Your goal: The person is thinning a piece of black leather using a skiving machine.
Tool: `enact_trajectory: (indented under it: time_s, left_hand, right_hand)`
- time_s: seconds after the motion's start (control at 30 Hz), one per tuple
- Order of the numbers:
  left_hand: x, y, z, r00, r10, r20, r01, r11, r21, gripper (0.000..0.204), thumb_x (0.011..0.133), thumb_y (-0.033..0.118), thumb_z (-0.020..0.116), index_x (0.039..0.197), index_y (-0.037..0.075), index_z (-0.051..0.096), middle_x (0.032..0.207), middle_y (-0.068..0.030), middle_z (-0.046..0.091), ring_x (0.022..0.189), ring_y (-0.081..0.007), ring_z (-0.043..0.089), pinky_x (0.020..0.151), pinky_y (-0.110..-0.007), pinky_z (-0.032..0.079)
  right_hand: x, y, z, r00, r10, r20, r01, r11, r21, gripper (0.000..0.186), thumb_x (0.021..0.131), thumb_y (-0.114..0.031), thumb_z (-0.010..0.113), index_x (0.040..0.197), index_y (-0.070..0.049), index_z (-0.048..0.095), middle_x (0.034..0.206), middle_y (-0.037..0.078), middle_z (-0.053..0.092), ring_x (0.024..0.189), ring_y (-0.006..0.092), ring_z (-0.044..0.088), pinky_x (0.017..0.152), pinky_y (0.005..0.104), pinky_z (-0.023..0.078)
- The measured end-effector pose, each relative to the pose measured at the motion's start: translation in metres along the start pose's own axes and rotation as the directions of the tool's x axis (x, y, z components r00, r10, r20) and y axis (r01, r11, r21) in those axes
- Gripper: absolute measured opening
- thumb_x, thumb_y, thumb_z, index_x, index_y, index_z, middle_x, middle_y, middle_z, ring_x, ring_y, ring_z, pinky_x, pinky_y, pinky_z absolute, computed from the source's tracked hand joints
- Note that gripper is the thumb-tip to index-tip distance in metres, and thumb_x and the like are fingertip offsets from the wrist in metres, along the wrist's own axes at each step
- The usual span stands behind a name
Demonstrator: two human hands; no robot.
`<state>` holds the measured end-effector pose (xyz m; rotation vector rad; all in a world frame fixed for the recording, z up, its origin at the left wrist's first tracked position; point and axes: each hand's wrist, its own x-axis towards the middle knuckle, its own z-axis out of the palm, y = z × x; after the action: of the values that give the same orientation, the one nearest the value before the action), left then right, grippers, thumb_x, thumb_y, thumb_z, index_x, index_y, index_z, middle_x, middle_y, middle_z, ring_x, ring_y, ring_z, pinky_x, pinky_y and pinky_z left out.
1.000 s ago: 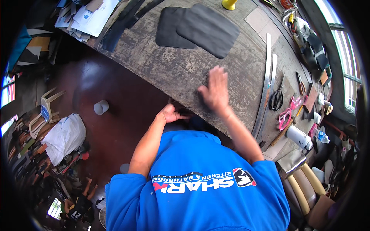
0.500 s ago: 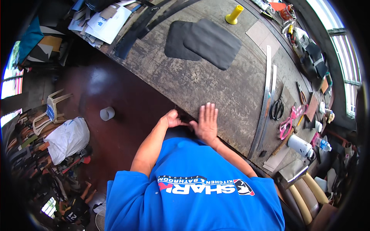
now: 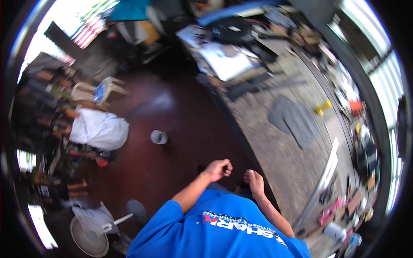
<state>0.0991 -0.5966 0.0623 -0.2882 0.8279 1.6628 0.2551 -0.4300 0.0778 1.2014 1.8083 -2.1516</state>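
Observation:
My left hand (image 3: 218, 170), loosely fisted, hovers in front of my body over the dark red floor (image 3: 185, 142). Close to its right, beside the edge of the worktable (image 3: 275, 163), is my right hand (image 3: 254, 182) with its fingers curled in. I see nothing held in either hand, and they do not touch each other. Farther up the table lie overlapping dark grey flat pieces (image 3: 294, 121), cut with rounded corners. A yellow flared tube (image 3: 323, 107) is beyond them. Long metal rulers (image 3: 329, 165) rest to the right of my right hand.
Scissors (image 3: 326, 195), pink-handled scissors (image 3: 329, 213) and a white bottle (image 3: 335, 232) crowd the table's right side. Papers (image 3: 226, 62) pile up at its far end. On the floor are a white container (image 3: 158, 137), a white sack (image 3: 99, 129), a chair (image 3: 101, 91) and a fan (image 3: 89, 236).
My view has swung left, blurring the scene. My right hand has come off the tabletop and curled its fingers; my left hand has moved apart from it.

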Motion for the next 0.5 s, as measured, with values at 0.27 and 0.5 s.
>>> enact_trajectory:
  time_s: [0.27,0.5]
  left_hand:
    - [-0.063,0.080,-0.034,0.299,0.857,0.419,-0.336,-0.316,0.887,0.022,0.091,0.008,0.056,0.111,0.001,0.061,0.113,-0.0177,0.060,0.108,-0.0309,0.058,0.096,-0.041,0.045]
    - [-0.213,0.199,-0.091,0.058,0.875,0.481,-0.064,-0.478,0.876,0.044,0.087,0.023,0.058,0.125,0.000,0.056,0.128,-0.0246,0.051,0.124,-0.0412,0.046,0.107,-0.051,0.035]
  right_hand:
    - [0.023,-0.143,0.230,0.761,-0.132,0.635,-0.368,0.719,0.589,0.041,0.102,-0.037,0.044,0.115,-0.002,0.060,0.113,0.012,0.063,0.111,0.0299,0.058,0.103,0.0419,0.045]
    - [0.046,-0.171,0.413,0.482,-0.191,0.855,-0.332,0.863,0.380,0.043,0.104,-0.039,0.039,0.121,-0.006,0.059,0.117,0.010,0.064,0.113,0.0280,0.059,0.107,0.0467,0.042]
